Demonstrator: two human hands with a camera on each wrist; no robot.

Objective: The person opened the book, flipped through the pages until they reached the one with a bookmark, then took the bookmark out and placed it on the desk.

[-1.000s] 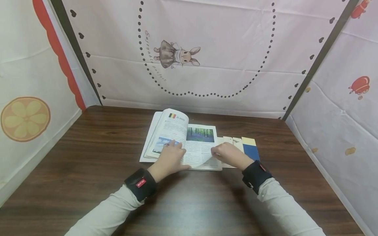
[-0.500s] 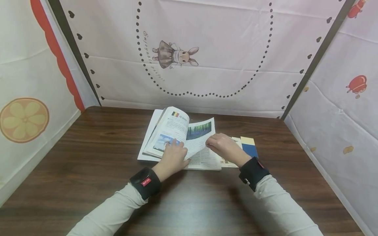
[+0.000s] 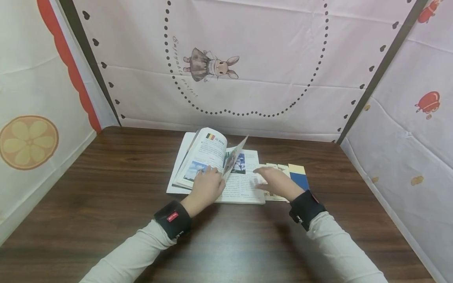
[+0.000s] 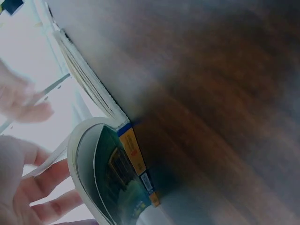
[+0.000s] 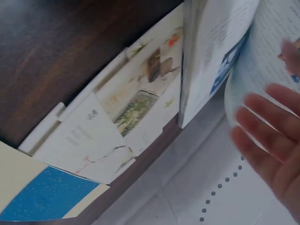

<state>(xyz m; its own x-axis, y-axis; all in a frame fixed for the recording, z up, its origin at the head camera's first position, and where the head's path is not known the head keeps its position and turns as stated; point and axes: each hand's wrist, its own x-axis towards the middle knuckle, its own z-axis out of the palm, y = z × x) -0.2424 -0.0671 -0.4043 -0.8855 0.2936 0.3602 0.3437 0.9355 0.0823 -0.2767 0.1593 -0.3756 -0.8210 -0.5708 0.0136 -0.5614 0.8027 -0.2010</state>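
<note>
An open book [image 3: 244, 184] lies on the table, its thick left side of pages bulging up. One leaf [image 3: 234, 159] stands half turned near the gutter, leaning right at its top. My left hand [image 3: 207, 186] rests on the left page, which bears a small flag and a sky picture; in the left wrist view its fingers [image 4: 54, 180] spread over the curved pages. My right hand [image 3: 276, 181] hovers by the right page's outer edge, apart from the leaf, holding nothing. The right wrist view shows its fingers [image 5: 267, 126] extended.
Pale illustrated booklets or cards [image 5: 126, 108] lie right of the book, beneath my right hand in the head view. Beside them is a blue and cream one [image 3: 299, 177]. A white sheet or cover [image 3: 180, 157] shows under the book's left side. Printed cloth walls [image 3: 269, 59] enclose the table [image 3: 124, 169].
My right hand lifted the leaf leftward, let it go and moved back right with its fingers parting. The leaf went from nearly flat to upright, uncovering another page. My left hand stays on the book.
</note>
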